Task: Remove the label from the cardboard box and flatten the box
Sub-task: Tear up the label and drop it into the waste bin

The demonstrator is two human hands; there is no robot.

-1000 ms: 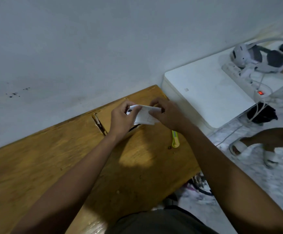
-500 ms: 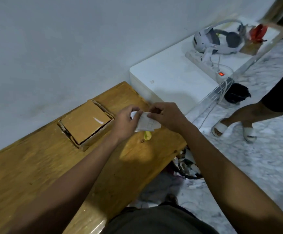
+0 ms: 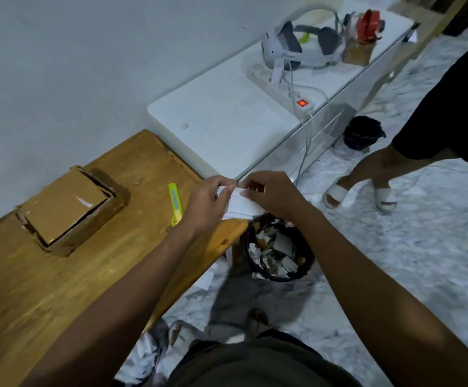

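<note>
- Both hands pinch the white label (image 3: pixel 241 203) above the bin (image 3: pixel 279 252): left hand (image 3: pixel 206 203), right hand (image 3: pixel 273 195).
- The box (image 3: pixel 68 210) sits unflattened on the worktop (image 3: pixel 59 289), well apart from the hands.
- A cutter (image 3: pixel 175 202) lies between box and left hand.

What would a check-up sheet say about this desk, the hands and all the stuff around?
Surface: wooden table, bare grain showing.
Job's things: cardboard box on the table, not flattened; white label off the box, held above the bin.
Clutter: yellow-green cutter on the table; paper scraps in the bin.
Grips: left hand and right hand both pinch the label.
Cables: white cable hangs from the power strip.
Surroundings: white cabinet, headset, another person's legs.
</note>
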